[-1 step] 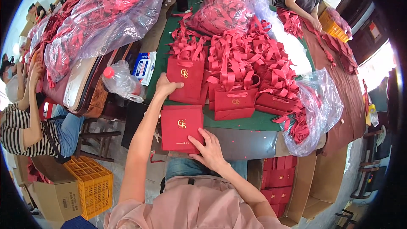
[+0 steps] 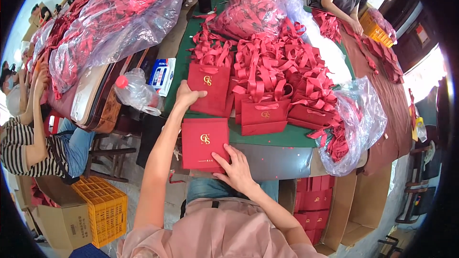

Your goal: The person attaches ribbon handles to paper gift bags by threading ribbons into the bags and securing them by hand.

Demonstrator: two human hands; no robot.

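Note:
My left hand (image 2: 187, 97) grips the left edge of a red paper gift bag (image 2: 209, 96), its thumb across the front; the other fingers are partly hidden. The bag bears a gold emblem and stands at the front left of several such bags with ribbon handles. Nearer to me lies a flat red square piece (image 2: 200, 149) with a gold emblem, at the table's front edge. My right hand (image 2: 236, 168) rests on its lower right part, fingers spread. Just right of the gripped bag stands another red gift bag (image 2: 263, 117).
A clear plastic bag of red ribbons (image 2: 351, 129) lies at the right; a bigger one (image 2: 253, 12) sits behind. To the left are a plastic bottle (image 2: 136, 91) and a wipes pack (image 2: 163, 76). A cardboard box (image 2: 351, 210) stands below right. Other people work at both sides.

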